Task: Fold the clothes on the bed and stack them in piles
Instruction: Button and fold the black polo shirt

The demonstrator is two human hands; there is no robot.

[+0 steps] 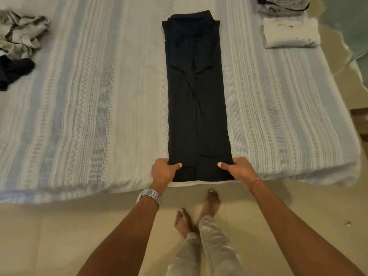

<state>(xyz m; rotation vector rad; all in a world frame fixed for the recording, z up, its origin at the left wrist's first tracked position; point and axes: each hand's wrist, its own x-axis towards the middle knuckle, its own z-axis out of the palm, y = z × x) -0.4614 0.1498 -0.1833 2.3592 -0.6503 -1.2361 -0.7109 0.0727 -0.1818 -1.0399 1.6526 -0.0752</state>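
Observation:
A black garment (pixel 197 108) lies folded into a long narrow strip down the middle of the bed (pixel 89 96), its near hem at the bed's front edge. My left hand (pixel 164 171) pinches the near left corner of the hem, thumb on top of the cloth. At the near right corner my right hand (pixel 238 169) pinches the hem the same way. Both hands sit at the bed's front edge.
A heap of unfolded grey and black clothes (pixel 19 42) lies at the far left. A folded white garment (pixel 290 32) and a folded grey pile (pixel 282 5) sit at the far right. My bare feet stand on the tiled floor (pixel 59 236).

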